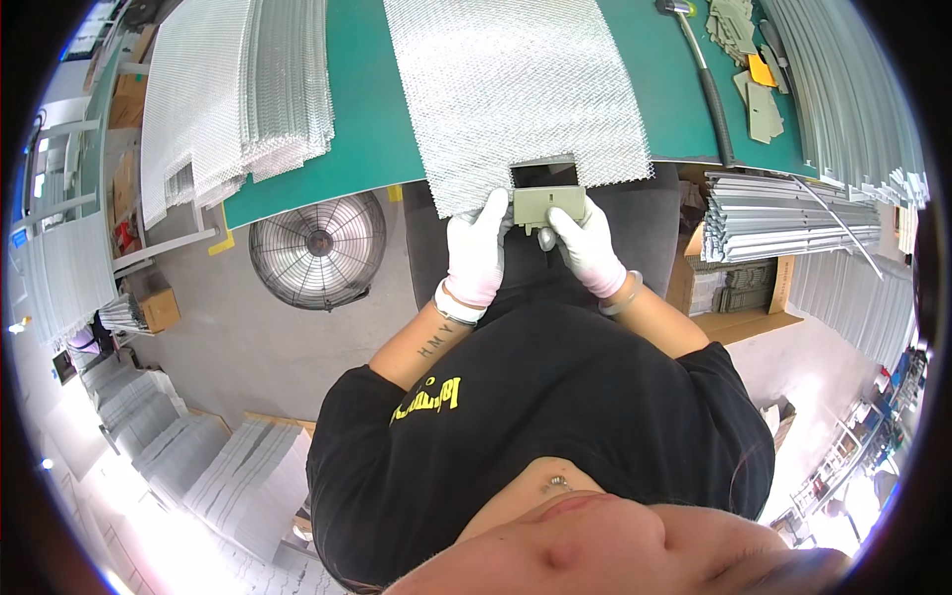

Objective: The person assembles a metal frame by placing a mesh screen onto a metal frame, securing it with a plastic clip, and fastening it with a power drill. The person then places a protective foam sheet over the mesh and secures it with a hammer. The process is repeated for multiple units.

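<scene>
The right hand (592, 248) pinches the right end of the plastic plate (533, 204) (long axis crosswise) beside the mesh sheet's (526, 89) notch, the left hand (476, 253) near its left end, grip indeterminable.

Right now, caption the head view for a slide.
Gloved right hand grips olive plate at cutout in metal mesh sheet, left hand alongside.

The tabletop (359, 89) over there is deep green, the middle sheet (516, 94) silver with a fine mesh pattern all over. I see white on the left hand (478, 248) and the right hand (589, 246), olive-grey on the small piece (535, 205), and yellow lettering (432, 399) on a black shirt (565, 387).
</scene>
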`<state>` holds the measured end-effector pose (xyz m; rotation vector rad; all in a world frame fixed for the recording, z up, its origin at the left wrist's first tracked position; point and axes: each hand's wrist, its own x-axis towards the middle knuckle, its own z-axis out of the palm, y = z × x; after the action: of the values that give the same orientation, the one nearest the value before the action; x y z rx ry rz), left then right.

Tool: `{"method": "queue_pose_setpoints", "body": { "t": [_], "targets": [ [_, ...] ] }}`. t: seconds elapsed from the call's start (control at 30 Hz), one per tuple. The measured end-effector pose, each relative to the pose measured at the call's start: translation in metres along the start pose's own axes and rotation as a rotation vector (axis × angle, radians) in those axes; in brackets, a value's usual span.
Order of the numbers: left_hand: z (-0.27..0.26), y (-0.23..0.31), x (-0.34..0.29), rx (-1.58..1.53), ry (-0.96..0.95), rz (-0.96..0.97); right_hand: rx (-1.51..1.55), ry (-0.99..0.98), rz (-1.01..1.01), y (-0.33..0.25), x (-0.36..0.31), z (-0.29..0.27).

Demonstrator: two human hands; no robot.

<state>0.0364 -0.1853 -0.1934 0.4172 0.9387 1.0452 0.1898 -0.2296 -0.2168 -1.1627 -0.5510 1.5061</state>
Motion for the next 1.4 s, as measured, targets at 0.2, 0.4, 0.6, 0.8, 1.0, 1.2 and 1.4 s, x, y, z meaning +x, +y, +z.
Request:
{"method": "queue_pose_setpoints", "body": {
  "t": [0.2,0.4,0.6,0.8,1.0,1.2,1.4],
  "targets": [
    [-0.007,-0.001,0.000,0.108,-0.021,-0.011,-0.123,-0.105,0.048,-0.006,0.010,-0.010],
    [-0.014,-0.005,0.003,0.035,-0.029,-0.037,-0.224,-0.144,0.094,-0.020,0.014,-0.011],
    [-0.008,0.003,0.002,0.051,-0.082,-0.005,-0.256,-0.158,0.106,-0.021,0.015,-0.012],
    [-0.009,0.004,0.002,0.050,-0.078,-0.065,-0.270,-0.112,0.069,-0.016,0.013,-0.007],
    [-0.004,0.010,0.001,0.182,-0.193,-0.130,-0.164,0.007,0.003,-0.013,0.007,0.007],
    [-0.018,-0.005,0.014,0.383,-0.262,-0.231,-0.076,0.337,0.010,-0.026,0.005,0.006],
    [-0.013,-0.005,0.009,0.180,-0.283,-0.231,0.050,0.296,-0.005,-0.009,0.010,-0.015]
  ]
}}
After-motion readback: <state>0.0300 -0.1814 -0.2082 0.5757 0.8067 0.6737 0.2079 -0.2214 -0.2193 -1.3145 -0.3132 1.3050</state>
